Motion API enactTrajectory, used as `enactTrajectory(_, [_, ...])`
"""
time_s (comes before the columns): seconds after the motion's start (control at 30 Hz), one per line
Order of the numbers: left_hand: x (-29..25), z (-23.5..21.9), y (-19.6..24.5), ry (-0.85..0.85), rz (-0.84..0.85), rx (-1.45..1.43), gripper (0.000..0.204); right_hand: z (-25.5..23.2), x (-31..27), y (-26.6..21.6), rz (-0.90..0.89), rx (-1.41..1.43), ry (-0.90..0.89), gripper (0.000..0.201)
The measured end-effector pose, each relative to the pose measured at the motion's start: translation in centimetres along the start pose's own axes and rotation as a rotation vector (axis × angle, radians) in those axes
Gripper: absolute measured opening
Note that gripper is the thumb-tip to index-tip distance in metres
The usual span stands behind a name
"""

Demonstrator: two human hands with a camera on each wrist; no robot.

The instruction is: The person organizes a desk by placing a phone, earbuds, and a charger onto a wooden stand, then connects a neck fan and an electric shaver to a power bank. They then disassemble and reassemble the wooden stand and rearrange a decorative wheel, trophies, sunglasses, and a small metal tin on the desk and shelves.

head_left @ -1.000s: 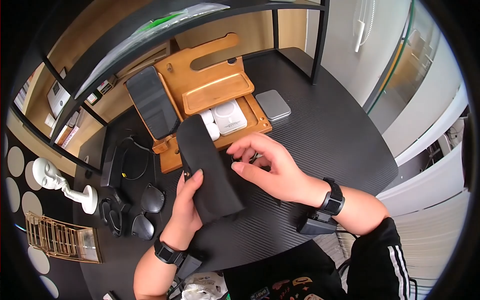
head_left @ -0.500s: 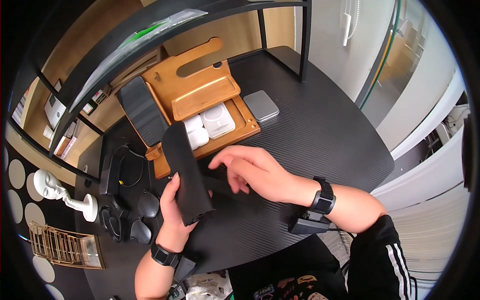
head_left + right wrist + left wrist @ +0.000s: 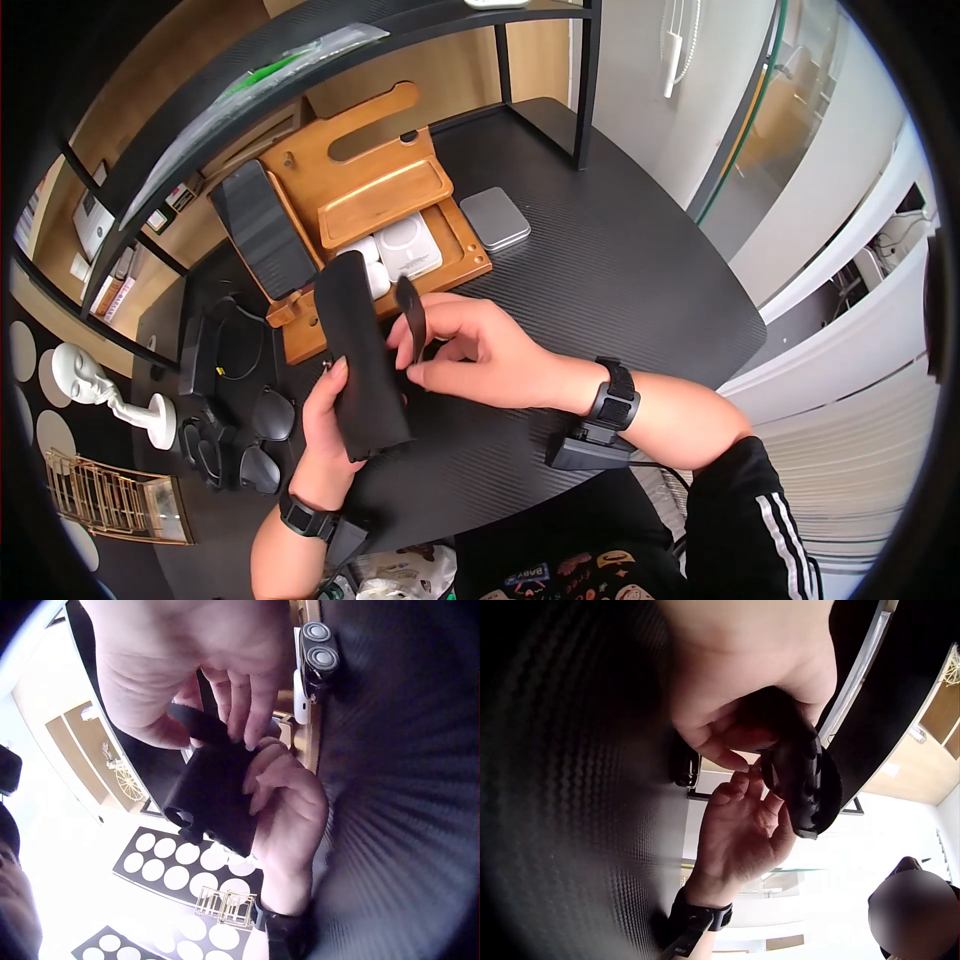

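We see a black case (image 3: 360,365) raised above the table (image 3: 640,290), the left hand's (image 3: 322,425) grip clamped round it. At the case's 3 o'clock, the right hand (image 3: 478,355) has thumb and fingers pinched on a dark flap (image 3: 411,315). We find the wooden stand (image 3: 390,200) at 12, a grey tin (image 3: 495,217) between 1 and 2, and sunglasses (image 3: 273,415) at 8.

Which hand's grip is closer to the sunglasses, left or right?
Left. The left grip, holding the black case, appears just beside the sunglasses; the right grip, pinching a dark flap, is farther away, past the case.
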State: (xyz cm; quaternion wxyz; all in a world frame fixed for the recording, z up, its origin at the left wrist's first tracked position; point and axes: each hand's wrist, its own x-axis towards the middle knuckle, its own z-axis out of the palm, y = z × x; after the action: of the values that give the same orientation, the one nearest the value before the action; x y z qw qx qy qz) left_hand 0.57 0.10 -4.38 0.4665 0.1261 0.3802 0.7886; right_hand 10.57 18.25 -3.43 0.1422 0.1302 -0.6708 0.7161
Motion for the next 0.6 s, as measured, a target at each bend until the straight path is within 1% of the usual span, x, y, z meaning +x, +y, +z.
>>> enactTrajectory(0.03, [0.0,0.3,0.0,0.029,-0.024,0.039,0.036,-0.1,0.0,0.0,0.043,0.003,0.031,0.008])
enactTrajectory(0.07, [0.0,0.4,0.0,0.028,-0.023,0.034,0.036,-0.1,0.0,-0.3,0.046,-0.001,0.028,0.008])
enactTrajectory(0.1, [0.0,0.5,-0.1,0.049,-0.021,0.131,0.037,0.1,0.0,-0.8,0.070,0.049,0.081,0.008])
enactTrajectory(0.13, [-0.1,0.6,-0.1,0.071,-0.019,0.229,0.037,0.2,0.0,-1.1,0.095,0.101,0.134,0.014])
enactTrajectory(0.17, [-0.1,0.7,0.0,0.027,-0.004,0.241,0.039,0.3,0.0,-0.9,0.064,0.047,0.150,0.023])
enactTrajectory(0.2, [-0.1,0.7,0.0,0.031,-0.001,0.237,0.039,0.3,0.0,-0.6,0.067,0.047,0.145,0.023])
enactTrajectory(0.27, [-0.2,0.8,-0.2,0.017,-0.007,0.298,0.048,0.3,-0.1,0.2,0.013,0.001,0.258,0.025])
enactTrajectory(0.3, [-0.1,0.9,-0.2,-0.015,-0.008,0.302,0.052,0.4,-0.1,-0.3,0.017,0.016,0.279,0.028])
enactTrajectory(0.33, [-0.1,1.1,-0.3,-0.011,-0.008,0.302,0.052,0.4,-0.1,-0.2,0.019,0.019,0.277,0.028])
enactTrajectory(0.4, [-0.1,1.6,-0.4,-0.032,0.047,0.345,0.053,0.4,0.0,-0.1,-0.182,-0.197,0.331,0.030])
enactTrajectory(0.47, [0.0,1.9,-0.4,-0.024,0.045,0.346,0.056,0.8,-0.1,-0.3,-0.175,-0.149,0.317,0.031])
enactTrajectory(0.57, [0.0,1.8,-0.4,0.002,0.029,0.327,0.058,0.8,-0.3,-0.4,-0.188,-0.190,0.259,0.031])
enactTrajectory(0.6, [0.0,1.8,-0.6,-0.011,0.057,0.364,0.058,0.7,-0.4,-0.3,-0.203,-0.271,0.237,0.027])
